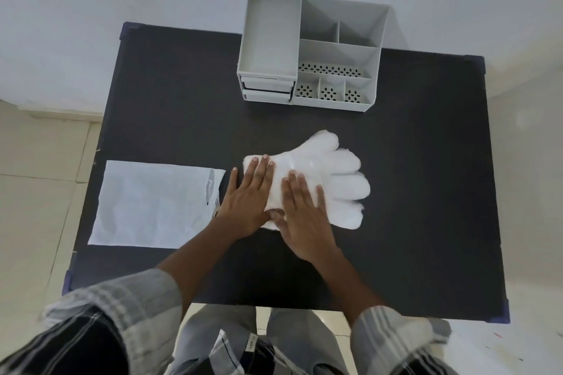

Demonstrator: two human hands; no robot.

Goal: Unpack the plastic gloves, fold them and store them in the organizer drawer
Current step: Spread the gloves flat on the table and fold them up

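both hands, left hand and right hand, lie flat, fingers spread, on the gloves; empty bag left, organizer behind.

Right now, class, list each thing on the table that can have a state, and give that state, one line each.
Gloves: out of the bag, lying flat in a stack, not yet folded.
Bag: flat on the table, left of the gloves.
Organizer: upright, top compartments empty.
Drawers: two, pulled out only slightly.
Left hand: open, palm down on the gloves.
Right hand: open, palm down on the gloves.
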